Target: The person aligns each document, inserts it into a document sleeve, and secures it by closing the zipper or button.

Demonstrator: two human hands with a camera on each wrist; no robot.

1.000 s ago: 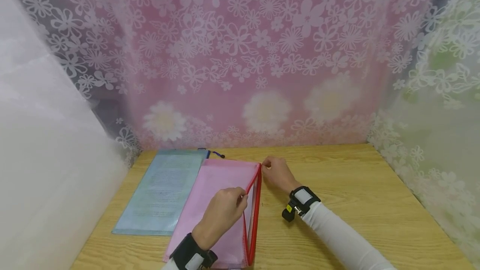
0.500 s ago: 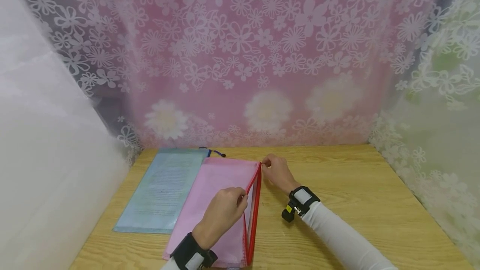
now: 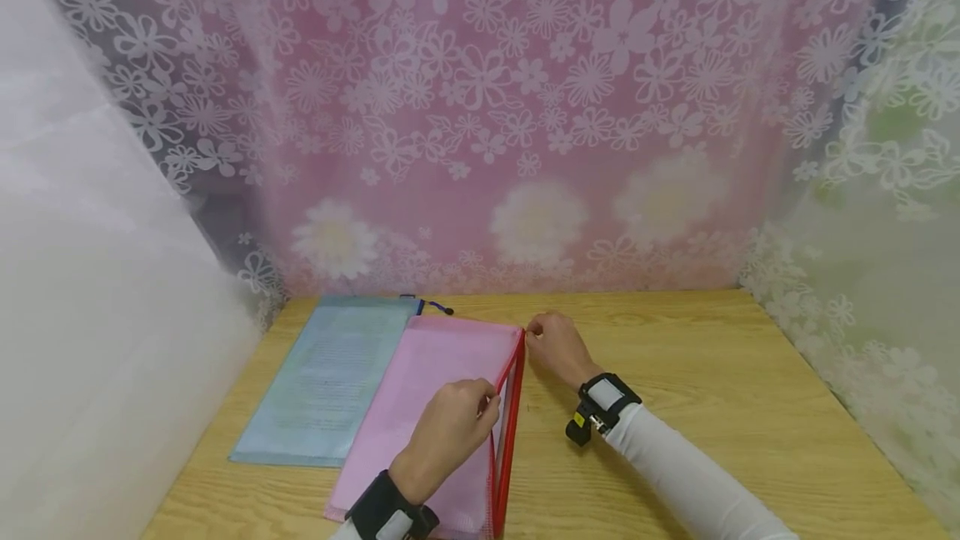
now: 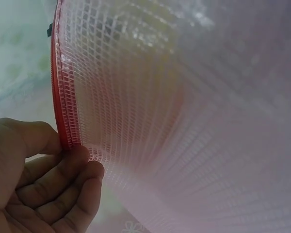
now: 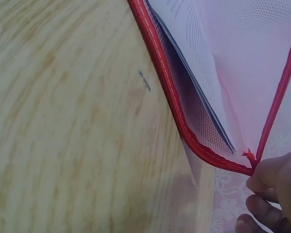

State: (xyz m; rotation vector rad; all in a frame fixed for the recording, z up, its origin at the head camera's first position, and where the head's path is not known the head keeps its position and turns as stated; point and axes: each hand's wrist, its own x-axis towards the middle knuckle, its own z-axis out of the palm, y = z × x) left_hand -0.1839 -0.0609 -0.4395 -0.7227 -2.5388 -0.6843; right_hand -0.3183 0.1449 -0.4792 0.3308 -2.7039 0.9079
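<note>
A pink mesh zipper pouch [image 3: 435, 357] lies on the table with its red zipper side unzipped and gaping. My left hand [image 3: 453, 423] pinches the upper zipper edge near its middle and lifts it; the left wrist view shows the thumb and fingers [image 4: 77, 158] on the red edge. At the far corner of the opening, my right hand [image 3: 558, 347] pinches the zipper's end. Inside the pouch, printed paper sheets [image 5: 196, 63] show in the right wrist view. Whether a zipper slider sits between the right fingers is hidden.
To the left lies a blue mesh zipper pouch [image 3: 322, 382] with printed paper inside, partly under the pink one. Its dark blue zipper pull [image 3: 438, 307] points right. The wooden table [image 3: 675, 373] meets a flowered curtain [image 3: 525, 148] at the back and sides.
Both hands keep their grip at the same places on the pink pouch. The left hand and the zipper edge have shifted very slightly to the right.
</note>
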